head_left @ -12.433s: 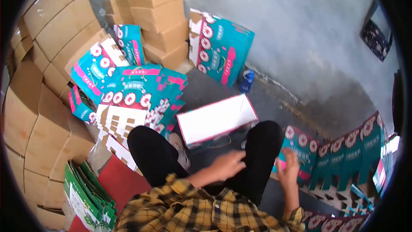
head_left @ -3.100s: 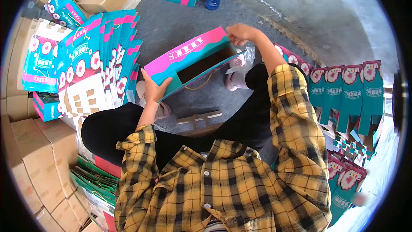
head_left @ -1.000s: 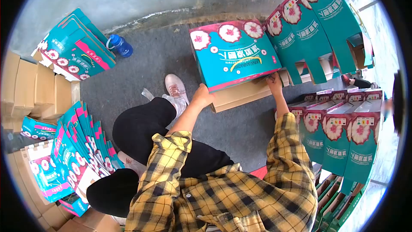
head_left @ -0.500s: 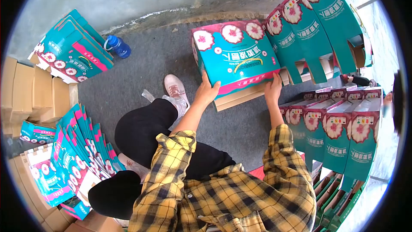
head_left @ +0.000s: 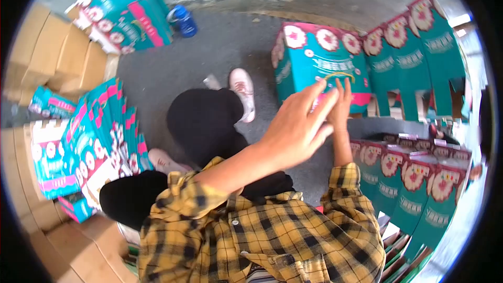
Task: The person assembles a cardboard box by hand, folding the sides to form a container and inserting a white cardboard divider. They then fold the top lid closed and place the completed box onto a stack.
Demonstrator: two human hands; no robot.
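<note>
A teal and magenta carton (head_left: 293,65) with pink-centred flower-like slices printed along its top stands on the floor at the end of a row of similar cartons. A yellow cord handle (head_left: 339,75) curves across its face. My left hand (head_left: 298,120) is lifted in front of the carton, fingers stretched out towards the right, holding nothing. Behind it, my right hand (head_left: 341,102) reaches up at the carton's lower front, its fingers extended near the handle. The left hand partly covers the right hand and the carton's lower edge.
Upright teal cartons (head_left: 398,60) line the right, with another row (head_left: 408,178) nearer me. Flattened printed cartons (head_left: 99,131) lean in a stack at left, beside brown boxes (head_left: 73,55). A blue bottle (head_left: 184,22) stands near the wall beside more flat cartons (head_left: 131,13).
My left hand has let go of the carton's near left corner and moved right, across its front. My right hand has left its lower edge. The camera view has turned, shifting the surroundings.
</note>
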